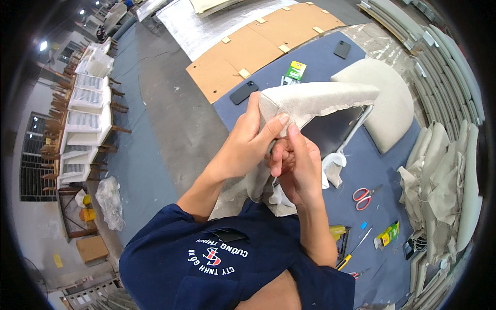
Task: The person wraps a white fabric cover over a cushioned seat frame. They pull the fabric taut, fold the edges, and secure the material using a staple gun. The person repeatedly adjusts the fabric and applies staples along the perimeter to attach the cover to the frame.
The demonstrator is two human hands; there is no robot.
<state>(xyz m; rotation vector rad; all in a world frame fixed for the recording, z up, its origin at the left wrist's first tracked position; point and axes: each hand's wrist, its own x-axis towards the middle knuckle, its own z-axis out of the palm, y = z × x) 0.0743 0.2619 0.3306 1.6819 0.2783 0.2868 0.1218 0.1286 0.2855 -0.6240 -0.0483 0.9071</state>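
At the middle of the head view, just above centre, I hold up a beige upholstered panel, its dark underside facing the lower right. My left hand grips its near corner, fingers behind and thumb pressed on the fabric. My right hand is just below, thumb tip raised to the loose fabric edge and fingers curled; I cannot tell whether they pinch the cloth. Beneath the panel spreads a blue-covered table. Toward the upper middle it bears a black smartphone and a green-and-yellow packet; a rounded beige cushion lies right of the panel. Lower right of my hands are red-handled scissors, a yellow-handled tool with a thin shaft, and a green-and-yellow box. Beige fabric covers drape at the right edge. Across the upper middle lies a brown board, and white chairs with wooden legs line the left side.
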